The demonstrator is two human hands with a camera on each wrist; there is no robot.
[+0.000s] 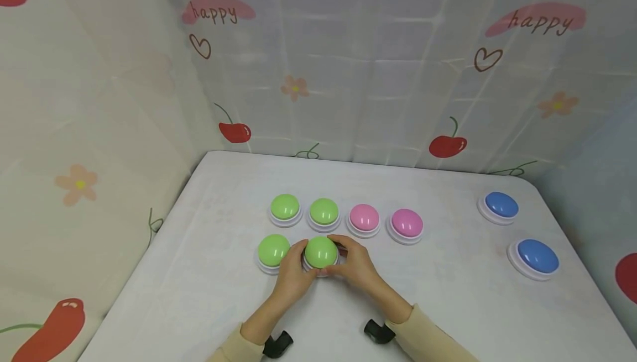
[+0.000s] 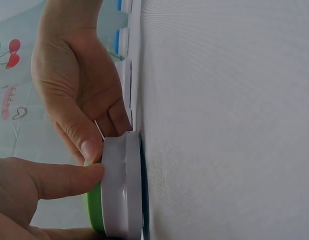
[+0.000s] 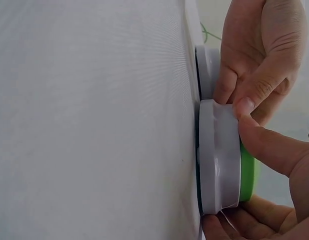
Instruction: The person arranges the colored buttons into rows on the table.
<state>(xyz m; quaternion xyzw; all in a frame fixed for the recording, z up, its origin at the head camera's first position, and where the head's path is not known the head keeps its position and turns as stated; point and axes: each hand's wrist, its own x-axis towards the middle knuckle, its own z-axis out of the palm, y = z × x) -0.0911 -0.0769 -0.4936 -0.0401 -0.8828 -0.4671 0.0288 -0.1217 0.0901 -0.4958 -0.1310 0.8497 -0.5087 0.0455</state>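
Note:
Both hands hold one green push button with a white round base (image 1: 320, 252) at the front of the group. My left hand (image 1: 292, 276) grips its left side, and my right hand (image 1: 357, 263) grips the right, with the thumbs meeting at the near side. In the right wrist view the white base (image 3: 219, 160) stands upright against the cloth, its underside dark. Left of it, another green button (image 1: 273, 250) is partly covered by my left hand. Behind sit two more green buttons, one at the left (image 1: 285, 206) and one beside it (image 1: 324, 211).
Two pink buttons, one nearer (image 1: 364, 218) and one further right (image 1: 407, 223), continue the back row. At the table's right side are two blue buttons, a rear one (image 1: 501, 205) and a front one (image 1: 538, 256). A printed curtain (image 1: 358, 74) hangs behind the white table (image 1: 199, 273).

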